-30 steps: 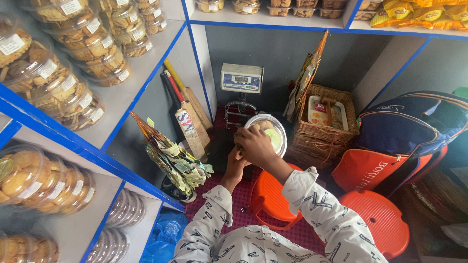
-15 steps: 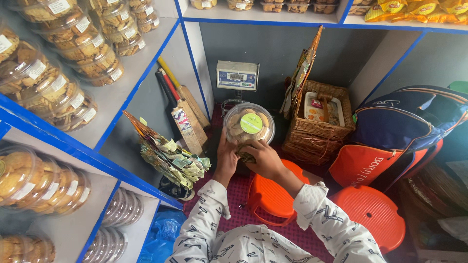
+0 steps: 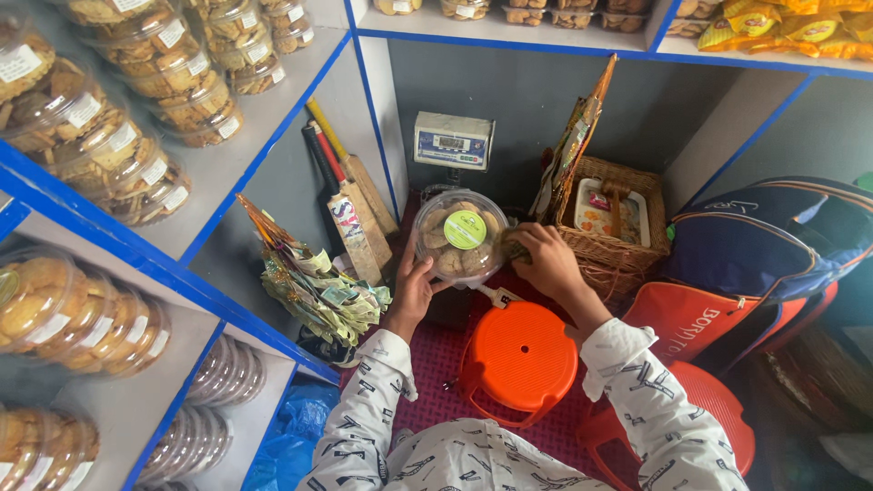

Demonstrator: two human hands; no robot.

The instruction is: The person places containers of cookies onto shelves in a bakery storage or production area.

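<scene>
In the head view, both hands meet on a round clear tub of biscuits (image 3: 459, 238) with a green round sticker on its lid. The left hand (image 3: 414, 291) cups the tub's lower left side from beneath, fingers curled up against the wall and thumb along the rim. The right hand (image 3: 544, 259) comes in from the right with its fingers bent and pressed to the tub's right edge; whether they pinch the lid's lip or only rest on it cannot be told. The tub is held up in front of the person, lid facing the camera, just below a small weighing scale (image 3: 454, 142) that stands at the back of the alcove. The tub hides the scale's pan, so whether it touches the pan cannot be made out. The tub lies straight ahead of both hands and between them. Being round, it has no long axis to speak of. Each hand touches it, the left bearing it from below.

Just right of the right hand stands a wicker basket (image 3: 627, 241) with a tray inside. An orange stool (image 3: 518, 359) sits directly under the hands. To the left lean cricket bats (image 3: 350, 205) and a bundle of paper packets (image 3: 314, 286). Blue-edged shelves (image 3: 236, 155) carry rows of similar biscuit tubs.
</scene>
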